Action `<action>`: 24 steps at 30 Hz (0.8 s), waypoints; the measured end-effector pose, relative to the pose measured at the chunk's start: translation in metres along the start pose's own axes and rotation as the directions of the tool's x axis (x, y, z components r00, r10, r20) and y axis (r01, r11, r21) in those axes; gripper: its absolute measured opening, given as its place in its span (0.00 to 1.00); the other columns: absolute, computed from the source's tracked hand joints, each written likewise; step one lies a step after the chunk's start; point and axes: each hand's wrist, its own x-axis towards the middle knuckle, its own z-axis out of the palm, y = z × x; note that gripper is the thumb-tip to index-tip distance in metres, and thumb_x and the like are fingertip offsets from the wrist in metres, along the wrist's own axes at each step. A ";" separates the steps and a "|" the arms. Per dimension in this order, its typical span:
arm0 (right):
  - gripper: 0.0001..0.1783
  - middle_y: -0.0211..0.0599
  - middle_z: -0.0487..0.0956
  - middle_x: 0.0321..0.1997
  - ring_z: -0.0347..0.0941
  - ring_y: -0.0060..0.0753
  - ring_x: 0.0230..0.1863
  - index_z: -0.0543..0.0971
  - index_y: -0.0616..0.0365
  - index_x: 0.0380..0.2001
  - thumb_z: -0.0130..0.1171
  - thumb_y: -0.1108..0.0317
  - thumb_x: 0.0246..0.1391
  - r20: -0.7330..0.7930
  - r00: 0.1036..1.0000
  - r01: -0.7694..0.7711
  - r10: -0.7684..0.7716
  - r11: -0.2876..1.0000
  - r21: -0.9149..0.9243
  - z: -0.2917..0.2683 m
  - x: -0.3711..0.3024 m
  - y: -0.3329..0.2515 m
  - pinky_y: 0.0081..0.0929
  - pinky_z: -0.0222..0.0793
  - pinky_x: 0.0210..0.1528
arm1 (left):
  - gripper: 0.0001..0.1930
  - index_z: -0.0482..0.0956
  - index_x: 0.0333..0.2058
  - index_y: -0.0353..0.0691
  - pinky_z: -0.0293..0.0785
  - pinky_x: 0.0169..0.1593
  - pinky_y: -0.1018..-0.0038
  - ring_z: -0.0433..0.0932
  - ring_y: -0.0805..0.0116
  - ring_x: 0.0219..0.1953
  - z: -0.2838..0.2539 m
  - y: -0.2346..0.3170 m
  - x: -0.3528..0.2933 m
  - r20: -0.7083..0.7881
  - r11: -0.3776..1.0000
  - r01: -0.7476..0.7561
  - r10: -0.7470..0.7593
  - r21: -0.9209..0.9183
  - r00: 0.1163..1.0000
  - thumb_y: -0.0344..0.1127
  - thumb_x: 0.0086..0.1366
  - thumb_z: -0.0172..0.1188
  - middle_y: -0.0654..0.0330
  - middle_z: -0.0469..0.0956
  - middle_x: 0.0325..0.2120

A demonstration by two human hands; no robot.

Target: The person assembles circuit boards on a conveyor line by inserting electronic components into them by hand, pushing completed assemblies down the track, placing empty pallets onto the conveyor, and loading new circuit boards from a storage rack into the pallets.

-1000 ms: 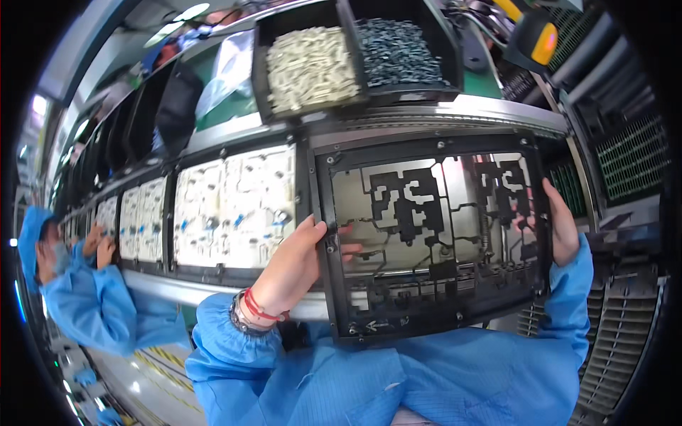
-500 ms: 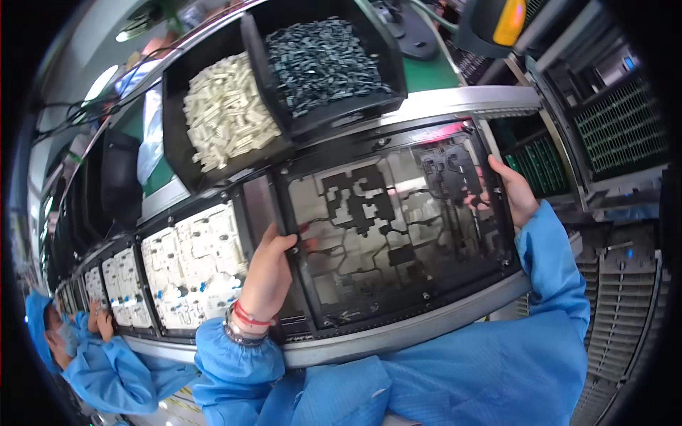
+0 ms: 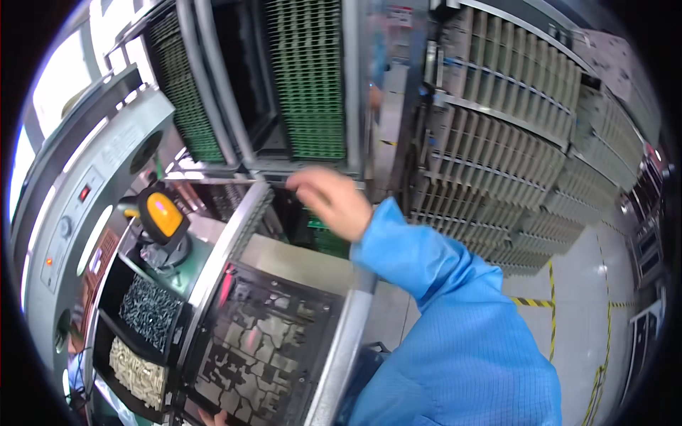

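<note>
Our right hand [image 3: 334, 204] hovers beyond the far end of the black frame [image 3: 263, 348]; blurred, it leaves us unable to tell its grip. Our left hand [image 3: 213, 417] shows only fingertips at the frame's near edge, hold unclear. The frame lies between metal rails [image 3: 343, 344], right of black bins [image 3: 180, 328].

- Head-worn left fisheye, looking down over the blue right sleeve [image 3: 462, 312].
- Faces stacked green boards [image 3: 305, 85]; black-framed fixture [image 3: 264, 344] nearer, lower left.
</note>
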 end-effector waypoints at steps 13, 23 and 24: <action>0.26 0.58 0.69 0.51 0.64 0.53 0.55 0.66 0.69 0.49 0.51 0.61 0.52 -0.790 0.399 -0.718 -0.466 0.377 -0.585 -0.457 -0.039 0.076 0.38 0.58 0.57 | 0.44 0.35 0.66 0.36 0.52 0.64 0.61 0.52 0.52 0.64 0.005 0.029 -0.001 0.052 0.970 -0.141 0.133 0.196 0.990 0.39 0.61 0.55 0.43 0.45 0.65; 0.25 0.48 0.73 0.53 0.67 0.43 0.56 0.69 0.65 0.52 0.46 0.58 0.59 -0.830 0.556 -0.610 0.043 0.699 -0.373 -0.513 -0.071 0.128 0.31 0.59 0.57 | 0.39 0.43 0.66 0.38 0.52 0.63 0.60 0.55 0.51 0.62 0.019 0.056 -0.034 -0.008 0.950 -0.161 0.169 0.268 0.986 0.35 0.60 0.53 0.45 0.48 0.64; 0.24 0.47 0.73 0.53 0.67 0.42 0.56 0.69 0.65 0.53 0.46 0.58 0.60 -0.824 0.566 -0.594 0.044 0.714 -0.370 -0.514 -0.071 0.127 0.30 0.59 0.57 | 0.38 0.43 0.66 0.39 0.52 0.63 0.60 0.55 0.52 0.62 0.018 0.059 -0.037 -0.008 0.948 -0.136 0.144 0.288 0.990 0.35 0.60 0.52 0.45 0.48 0.64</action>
